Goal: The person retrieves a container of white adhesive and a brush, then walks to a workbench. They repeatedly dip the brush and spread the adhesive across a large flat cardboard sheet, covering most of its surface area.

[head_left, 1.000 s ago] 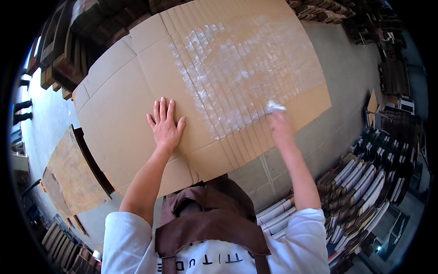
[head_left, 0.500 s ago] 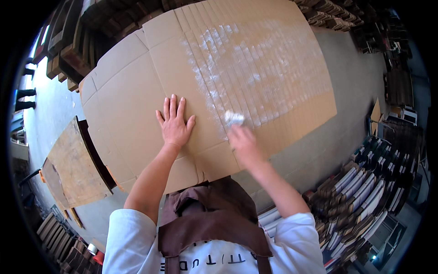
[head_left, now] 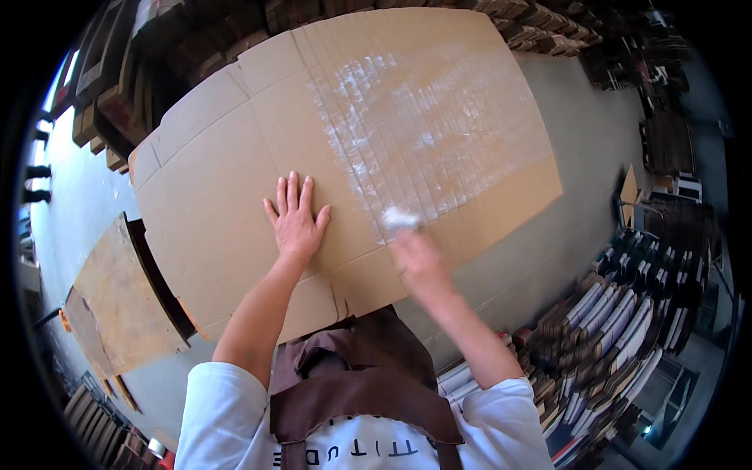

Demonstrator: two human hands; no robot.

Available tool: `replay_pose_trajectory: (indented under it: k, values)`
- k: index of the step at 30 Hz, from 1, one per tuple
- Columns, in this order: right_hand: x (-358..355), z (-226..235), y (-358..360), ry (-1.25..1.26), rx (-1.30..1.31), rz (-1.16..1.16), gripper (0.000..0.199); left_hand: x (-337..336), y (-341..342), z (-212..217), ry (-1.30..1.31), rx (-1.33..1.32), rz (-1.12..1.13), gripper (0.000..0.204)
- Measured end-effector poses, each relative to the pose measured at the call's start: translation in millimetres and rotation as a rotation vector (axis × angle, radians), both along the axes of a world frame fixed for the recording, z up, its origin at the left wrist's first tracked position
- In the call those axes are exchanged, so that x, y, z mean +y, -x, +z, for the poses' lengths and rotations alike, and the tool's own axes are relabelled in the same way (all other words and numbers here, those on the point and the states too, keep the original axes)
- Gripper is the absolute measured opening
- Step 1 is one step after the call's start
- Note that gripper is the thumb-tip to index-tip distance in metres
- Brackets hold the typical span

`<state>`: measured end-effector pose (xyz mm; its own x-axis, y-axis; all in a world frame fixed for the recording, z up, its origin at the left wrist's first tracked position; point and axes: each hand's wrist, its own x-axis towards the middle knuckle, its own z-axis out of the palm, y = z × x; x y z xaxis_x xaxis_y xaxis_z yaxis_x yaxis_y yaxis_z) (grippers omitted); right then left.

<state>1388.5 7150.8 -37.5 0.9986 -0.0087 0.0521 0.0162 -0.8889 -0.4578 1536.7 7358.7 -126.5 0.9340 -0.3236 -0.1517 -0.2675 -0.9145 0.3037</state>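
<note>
Cardboard (head_left: 235,196), one large flattened box sheet with creases and flaps, lies spread over the work surface and fills the middle of the view. At the far left, a smaller brown board (head_left: 117,305) rests on the pale floor (head_left: 70,204), just beside the sheet's lower left corner. The left hand (head_left: 296,221) lies flat on the sheet, palm down, fingers spread and gripping nothing. To its right, a broad patch of whitish streaks (head_left: 423,117) in a grid pattern covers the sheet's right half. At the patch's lower edge, the right hand (head_left: 419,262), blurred, is closed on a small white wad (head_left: 401,218) pressed against the cardboard. Further right, grey floor (head_left: 595,196) shows, then stacks of flattened boxes (head_left: 627,329).
</note>
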Motion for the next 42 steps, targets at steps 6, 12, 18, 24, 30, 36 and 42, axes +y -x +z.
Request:
replay_pose_trajectory:
  k: [6, 12, 18, 24, 30, 36, 42]
  values:
    - [-70.3, -17.5, -9.2, -0.401, 0.329, -0.421, 0.028, 5.9, 10.1, 1.8, -0.020, -0.016, -0.015, 0.067]
    - [-7.1, 20.6, 13.0, 0.033, 0.057, 0.223, 0.027, 3.3, 2.6, 3.6, -0.049, -0.017, 0.003, 0.067]
    - [-40.4, 6.2, 0.6, 0.076, 0.085, 0.060, 0.027, 3.5, 2.2, 7.1, -0.051, -0.011, 0.002, 0.067]
    - [-23.3, 13.6, 8.8, -0.388, 0.370, -0.193, 0.019, 0.5, 4.4, 5.2, -0.050, -0.005, 0.016, 0.068]
    - [-94.5, -8.6, 20.0, -0.067, 0.114, -0.231, 0.020, -1.2, 2.8, 3.3, -0.026, -0.027, 0.007, 0.066]
    - [-127.7, -15.8, -22.8, 0.113, -0.010, -0.131, 0.027, -1.5, -0.6, 5.4, -0.001, -0.052, -0.011, 0.066]
    - [-70.1, 20.8, -61.3, 0.113, -0.099, -0.005, 0.029, -2.0, -41.2, 22.4, 0.053, -0.032, 0.009, 0.051]
